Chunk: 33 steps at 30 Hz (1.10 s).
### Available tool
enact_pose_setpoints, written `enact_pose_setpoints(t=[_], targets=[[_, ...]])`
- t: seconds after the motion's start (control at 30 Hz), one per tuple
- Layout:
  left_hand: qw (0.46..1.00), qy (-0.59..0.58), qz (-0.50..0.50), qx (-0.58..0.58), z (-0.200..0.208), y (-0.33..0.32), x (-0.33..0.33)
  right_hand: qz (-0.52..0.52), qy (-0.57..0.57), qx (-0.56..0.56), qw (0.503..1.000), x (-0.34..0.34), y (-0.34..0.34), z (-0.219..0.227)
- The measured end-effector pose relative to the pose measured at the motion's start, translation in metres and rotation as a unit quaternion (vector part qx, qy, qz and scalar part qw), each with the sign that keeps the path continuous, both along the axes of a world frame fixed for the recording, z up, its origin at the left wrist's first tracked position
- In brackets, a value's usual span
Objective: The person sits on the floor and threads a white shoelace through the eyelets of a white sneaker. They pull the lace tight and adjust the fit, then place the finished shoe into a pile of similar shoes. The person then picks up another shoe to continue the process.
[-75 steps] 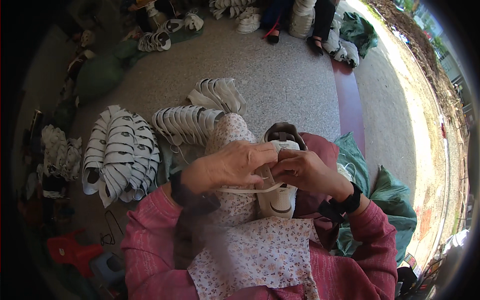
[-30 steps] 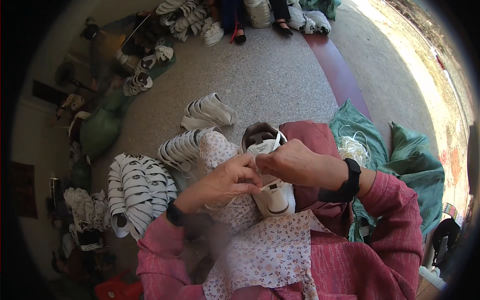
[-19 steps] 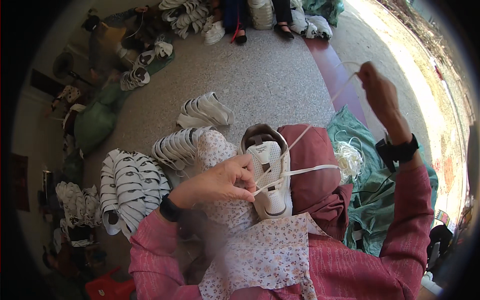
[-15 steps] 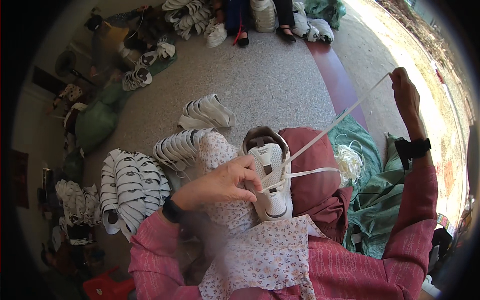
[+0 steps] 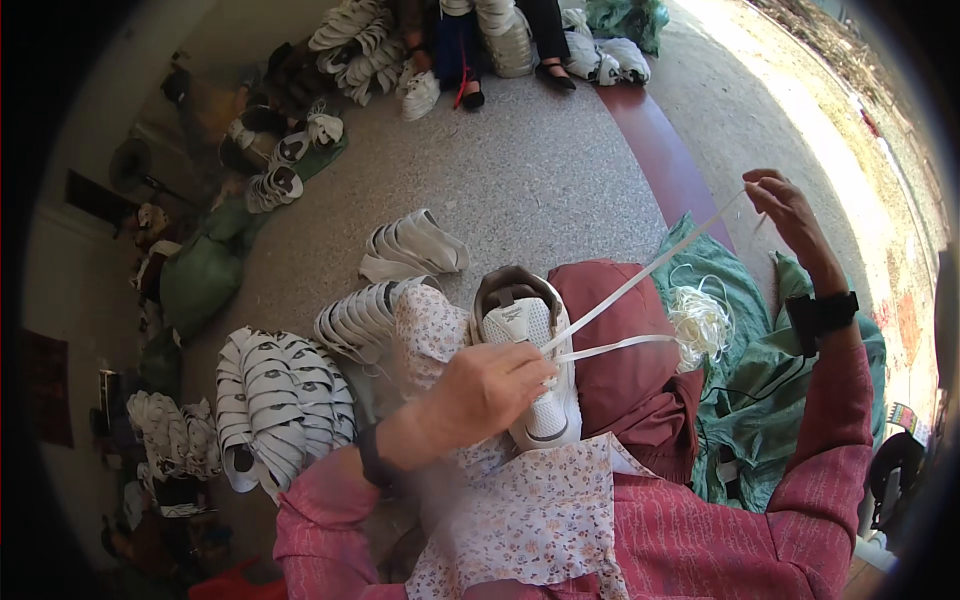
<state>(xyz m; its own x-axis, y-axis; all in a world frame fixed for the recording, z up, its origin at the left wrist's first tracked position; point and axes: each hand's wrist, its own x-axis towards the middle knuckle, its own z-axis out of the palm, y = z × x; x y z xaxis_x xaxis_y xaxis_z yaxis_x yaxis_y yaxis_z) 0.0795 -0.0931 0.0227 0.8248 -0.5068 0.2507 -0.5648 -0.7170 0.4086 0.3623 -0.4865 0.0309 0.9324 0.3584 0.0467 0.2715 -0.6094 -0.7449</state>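
Shoe (image 5: 552,405) of pale, finely pitted mesh at the clock's centre, brown-lined opening toward twelve o'clock, rounded toe toward six. Out at nine, stack of white shoe uppers (image 5: 285,395), overlapping like scales; at ten, curved row of pale uppers (image 5: 360,318) on speckled floor (image 5: 540,180). Closer in, thin flowered cloth (image 5: 430,330). Left hand (image 5: 480,395) across the shoe's middle, fingers bent and close together, tips over the lacing; cannot tell whether clamped on lace or shoe. Flat white lace (image 5: 645,272) stretched straight from there toward two o'clock; slack strand (image 5: 620,347) toward three, across smooth maroon cloth (image 5: 615,300), as far as a loopy white tangle (image 5: 700,325). At four, crinkled green sacking (image 5: 750,420). At two, right hand (image 5: 788,210), fingertips pinched on the lace, well apart from the shoe.
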Motion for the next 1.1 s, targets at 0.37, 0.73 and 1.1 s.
enact_pose_setpoints(t=[0.37, 0.73, 1.1], targets=[[0.964, 0.188, -0.125, 0.141, -0.001, -0.078, -0.007, 0.207, 0.249, 0.695, 0.642, -0.036, -0.021, 0.041], [0.663, 0.279, 0.168, -0.675, 0.047, 0.095, -0.097, 0.003, 0.264, 0.767, 0.585, 0.024, -0.136, -0.057], [0.5, 0.178, 0.488, -0.693, -0.042, 0.153, -0.166, -0.264, 0.238, 0.608, 0.71, 0.03, -0.164, -0.153]])
